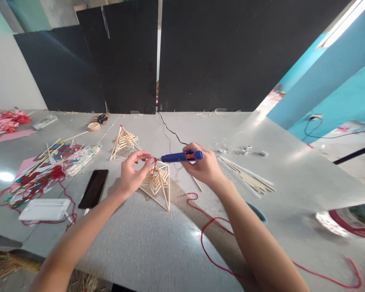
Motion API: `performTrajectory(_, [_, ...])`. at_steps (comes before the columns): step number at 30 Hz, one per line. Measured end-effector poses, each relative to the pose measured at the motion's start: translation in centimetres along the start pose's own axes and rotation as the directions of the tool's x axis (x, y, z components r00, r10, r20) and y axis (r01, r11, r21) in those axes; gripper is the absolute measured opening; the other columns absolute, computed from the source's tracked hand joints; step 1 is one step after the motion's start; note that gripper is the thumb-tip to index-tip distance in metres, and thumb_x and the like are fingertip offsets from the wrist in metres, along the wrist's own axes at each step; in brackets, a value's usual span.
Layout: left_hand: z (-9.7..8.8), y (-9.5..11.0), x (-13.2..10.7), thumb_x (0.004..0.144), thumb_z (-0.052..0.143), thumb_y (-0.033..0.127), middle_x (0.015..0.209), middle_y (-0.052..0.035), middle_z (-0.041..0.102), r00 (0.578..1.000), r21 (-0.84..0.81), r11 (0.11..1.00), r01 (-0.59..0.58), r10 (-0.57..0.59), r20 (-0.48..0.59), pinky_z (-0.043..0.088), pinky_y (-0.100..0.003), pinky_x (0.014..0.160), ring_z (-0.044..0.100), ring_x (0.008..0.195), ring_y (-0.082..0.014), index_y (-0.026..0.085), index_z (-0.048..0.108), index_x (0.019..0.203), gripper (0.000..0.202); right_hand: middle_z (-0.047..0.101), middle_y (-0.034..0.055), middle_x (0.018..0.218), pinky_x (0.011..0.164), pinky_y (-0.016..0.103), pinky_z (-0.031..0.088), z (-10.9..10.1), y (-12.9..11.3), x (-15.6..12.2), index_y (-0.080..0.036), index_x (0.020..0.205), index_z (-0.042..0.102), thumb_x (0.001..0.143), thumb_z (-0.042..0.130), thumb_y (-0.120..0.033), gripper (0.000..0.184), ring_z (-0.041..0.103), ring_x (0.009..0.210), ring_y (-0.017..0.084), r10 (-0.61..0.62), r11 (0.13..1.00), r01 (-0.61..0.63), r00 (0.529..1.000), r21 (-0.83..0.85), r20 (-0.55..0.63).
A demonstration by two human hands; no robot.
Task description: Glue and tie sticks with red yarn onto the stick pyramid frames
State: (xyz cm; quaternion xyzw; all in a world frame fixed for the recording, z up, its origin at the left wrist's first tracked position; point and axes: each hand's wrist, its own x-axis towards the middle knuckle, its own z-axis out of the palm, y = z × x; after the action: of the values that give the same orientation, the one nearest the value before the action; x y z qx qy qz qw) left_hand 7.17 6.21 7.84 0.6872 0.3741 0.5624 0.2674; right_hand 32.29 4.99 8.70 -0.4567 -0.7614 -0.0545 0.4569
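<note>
My right hand point(205, 166) grips a blue hot glue gun point(174, 157), its nozzle pointing left. The nozzle meets the peak of a small pyramid of thin wooden sticks point(167, 188), where red yarn point(155, 165) is wound and hangs down. My left hand point(133, 172) is closed in a pinch on the red yarn at that peak, close to the nozzle tip. Behind the left hand stands a second stick pyramid point(124, 140) with a red-tipped top.
Loose red yarn point(213, 221) trails across the table point(134, 247). Wooden sticks point(249, 178) lie at right, beside glue scraps. To the left are a phone point(94, 188), a white power bank point(45, 209) and a pile of coloured scraps point(53, 162). Black boards point(200, 56) border the back.
</note>
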Motion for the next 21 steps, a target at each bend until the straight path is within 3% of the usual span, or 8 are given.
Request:
performTrajectory(13, [0.0,-0.1,-0.1,0.087,0.076,0.032,0.103,-0.0079,0.076,0.999,-0.063,0.997,0.05,-0.05,0.004,0.059,-0.038,0.089,0.073,0.097,-0.0209,0.021,0.07,0.104,0.021,0.063,-0.0002,0.076,0.06,0.027,0.04,-0.1,0.5,0.1,-0.024,0.087,0.055,0.08,0.06,-0.02,0.01,0.058,0.065,0.017,-0.002,0.999,0.001,0.999,-0.043,-0.033])
performTrajectory(21, [0.0,0.0,0.0,0.089,0.074,0.031,0.099,-0.0058,0.076,1.0,-0.016,1.0,0.008,-0.008,0.013,0.057,-0.037,0.09,0.071,0.094,-0.0188,0.022,0.072,0.1,0.014,0.064,-0.0008,0.074,0.058,0.028,0.04,0.1,1.4,0.0,-0.024,0.089,0.057,0.081,0.063,-0.029,0.011,0.053,0.057,0.015,0.188,0.982,-0.187,0.977,0.021,-0.098])
